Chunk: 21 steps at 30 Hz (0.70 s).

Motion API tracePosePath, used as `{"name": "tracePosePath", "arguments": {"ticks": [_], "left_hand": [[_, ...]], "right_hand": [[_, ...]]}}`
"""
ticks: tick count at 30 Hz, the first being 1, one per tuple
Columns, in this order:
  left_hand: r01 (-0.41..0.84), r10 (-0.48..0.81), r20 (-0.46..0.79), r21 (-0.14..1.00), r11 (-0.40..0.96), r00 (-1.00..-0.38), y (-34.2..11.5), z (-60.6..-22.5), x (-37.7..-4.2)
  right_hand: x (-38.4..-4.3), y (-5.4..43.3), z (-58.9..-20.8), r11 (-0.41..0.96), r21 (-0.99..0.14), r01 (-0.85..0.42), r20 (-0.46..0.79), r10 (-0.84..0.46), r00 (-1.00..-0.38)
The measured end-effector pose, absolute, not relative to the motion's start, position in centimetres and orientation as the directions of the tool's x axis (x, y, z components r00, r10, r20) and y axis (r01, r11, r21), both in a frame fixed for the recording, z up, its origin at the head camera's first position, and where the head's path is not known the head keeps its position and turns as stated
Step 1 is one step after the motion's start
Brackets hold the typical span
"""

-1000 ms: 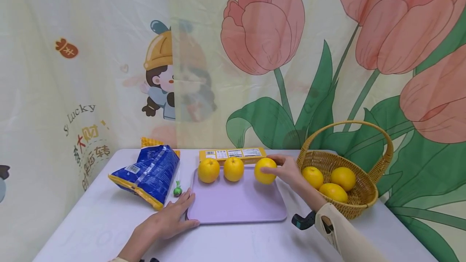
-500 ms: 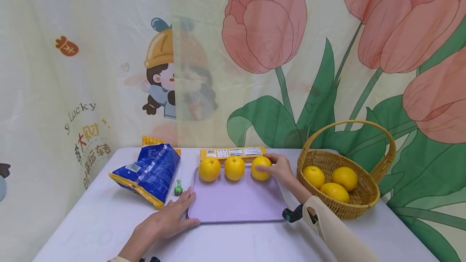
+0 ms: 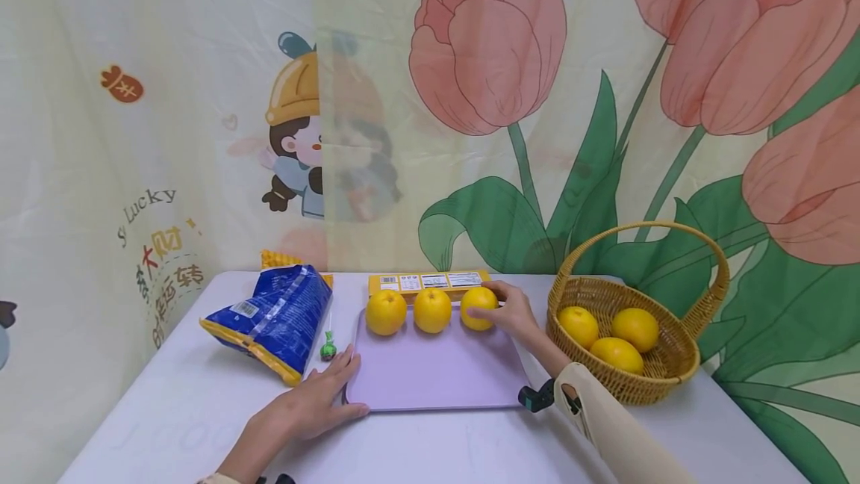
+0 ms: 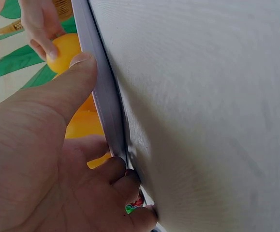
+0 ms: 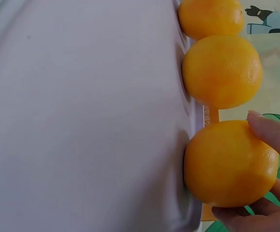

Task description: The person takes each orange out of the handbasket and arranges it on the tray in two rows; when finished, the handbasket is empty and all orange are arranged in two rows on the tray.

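Note:
My right hand [image 3: 516, 308] grips an orange [image 3: 475, 300] at the back right of the lilac tray [image 3: 437, 372]. In the right wrist view, thumb and fingers span that held orange [image 5: 229, 164], which stands on the tray. Two more oranges, a middle one [image 3: 432, 311] and a left one [image 3: 386, 312], sit in the same row along the tray's back edge. My left hand [image 3: 312, 405] rests at the tray's near left corner. The left wrist view shows its thumb [image 4: 81, 72] on the rim, with the other fingers relaxed beside the edge.
A wicker basket [image 3: 655, 387] with a tall handle holds 3 oranges at right. Behind the tray lies a yellow box [image 3: 430, 284]. A blue snack bag [image 3: 282, 323] and a green-wrapped lollipop [image 3: 328, 349] lie left. A printed curtain [image 3: 363, 245] hangs behind the table.
My right hand has moved slightly left with the orange, bringing it closer to the middle orange. The left hand has stayed at the tray's corner.

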<state>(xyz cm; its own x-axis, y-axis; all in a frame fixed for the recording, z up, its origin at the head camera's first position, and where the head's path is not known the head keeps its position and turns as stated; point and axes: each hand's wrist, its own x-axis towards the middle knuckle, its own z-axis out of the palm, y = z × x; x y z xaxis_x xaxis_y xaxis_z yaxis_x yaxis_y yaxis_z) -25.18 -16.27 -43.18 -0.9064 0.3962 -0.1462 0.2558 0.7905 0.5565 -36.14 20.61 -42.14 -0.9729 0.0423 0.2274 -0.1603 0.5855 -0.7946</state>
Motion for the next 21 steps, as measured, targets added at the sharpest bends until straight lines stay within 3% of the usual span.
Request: {"name": "tracePosePath", "arguments": {"ticks": [12, 21], "left_hand": [[0.255, 0.4, -0.145, 0.567, 0.783, -0.905, -16.3, -43.2, -25.2], [0.254, 0.399, -0.15, 0.562, 0.787, -0.905, -16.3, -43.2, -25.3]], "right_hand": [[-35.9, 20.6, -42.0, 0.581, -0.799, -0.155, 0.221, 0.044, -0.974], [-33.0, 21.5, -40.0, 0.587, -0.76, -0.279, 0.344, 0.0, -0.939]]}}
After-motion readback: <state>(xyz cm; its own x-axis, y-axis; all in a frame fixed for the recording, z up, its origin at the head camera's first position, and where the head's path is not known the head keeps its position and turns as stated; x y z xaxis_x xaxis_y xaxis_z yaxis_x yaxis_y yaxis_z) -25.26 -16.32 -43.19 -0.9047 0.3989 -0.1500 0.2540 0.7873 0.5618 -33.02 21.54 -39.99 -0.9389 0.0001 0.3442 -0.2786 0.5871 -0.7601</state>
